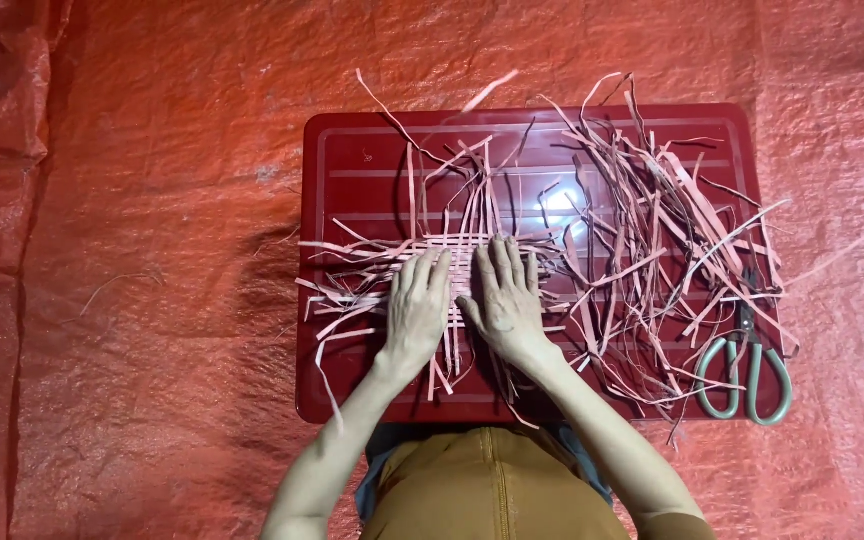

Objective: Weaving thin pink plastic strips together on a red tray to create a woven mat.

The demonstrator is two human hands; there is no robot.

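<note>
From the head view, a red plastic sheet [132,250] covers the whole floor, wrinkled at the left. On it lies a dark red tray [352,390]. The left hand [418,310] and right hand [505,300] press flat, fingers open, on the woven strips [457,262] at the tray's middle. Loose strips [652,250] are piled to the right, with scissors [744,375] at the tray's right corner.

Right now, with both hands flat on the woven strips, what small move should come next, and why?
Probably keep the left hand pressing the woven patch and free the right hand to pick one loose strip from the pile beside it. The patch is small, its strip ends stick out unwoven, and both hands lie flat on it, holding nothing.
</note>
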